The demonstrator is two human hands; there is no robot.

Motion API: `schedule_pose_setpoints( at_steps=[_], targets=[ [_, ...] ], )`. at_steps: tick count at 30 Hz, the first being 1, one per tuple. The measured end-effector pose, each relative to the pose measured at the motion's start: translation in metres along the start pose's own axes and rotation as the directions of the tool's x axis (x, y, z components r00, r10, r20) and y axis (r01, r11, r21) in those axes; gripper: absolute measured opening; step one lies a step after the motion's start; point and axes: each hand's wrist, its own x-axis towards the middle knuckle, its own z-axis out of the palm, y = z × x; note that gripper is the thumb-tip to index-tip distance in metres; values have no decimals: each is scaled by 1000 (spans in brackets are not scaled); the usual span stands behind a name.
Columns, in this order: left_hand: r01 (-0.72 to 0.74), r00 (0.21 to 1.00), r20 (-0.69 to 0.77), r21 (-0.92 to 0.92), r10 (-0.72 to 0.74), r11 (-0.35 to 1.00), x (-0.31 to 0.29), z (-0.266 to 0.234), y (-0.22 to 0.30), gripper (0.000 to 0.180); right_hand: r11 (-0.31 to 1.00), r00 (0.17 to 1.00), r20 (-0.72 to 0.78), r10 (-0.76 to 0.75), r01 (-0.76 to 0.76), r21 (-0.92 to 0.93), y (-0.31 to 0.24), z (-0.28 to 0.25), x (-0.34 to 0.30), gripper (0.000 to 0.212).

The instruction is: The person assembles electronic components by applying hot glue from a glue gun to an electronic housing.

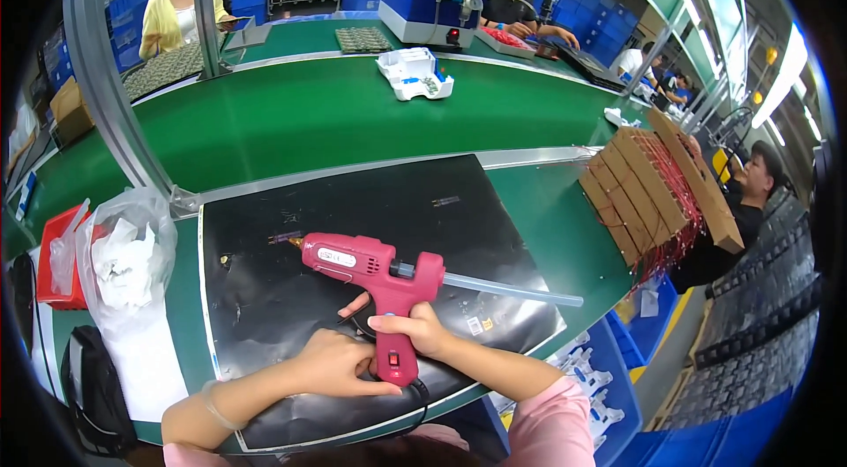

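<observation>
A pink hot glue gun is held upright above the black mat, its nozzle pointing left. A translucent glue stick sticks out of its back end toward the right. My right hand is closed around the handle, with fingertips showing on the far side by the trigger. Against the lower end of the handle, my left hand is curled, its thumb lying along the base; part of its grip is hidden. Beneath the nozzle lies a small component with thin leads. Another small piece lies farther back on the mat.
At left stand a clear bag of white scraps, a red bin and a black case. Cardboard with red wires sits at right. Beyond a metal rail, a white housing rests on the green belt. Several people work around.
</observation>
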Motion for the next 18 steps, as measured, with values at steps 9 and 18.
schedule_pose_setpoints(
  at_steps=[9, 18],
  targets=[
    [33, 998, -42, -92, -37, 995, -1, 1, 4, 49, 999, 999, -6, -33, 33, -12, 3, -1, 0, 29],
    [53, 996, 69, -3, -53, 999, -2, -2, 3, 52, 1000, 1000, -24, -4, 4, 17, 2, 0, -2, 31]
  ],
)
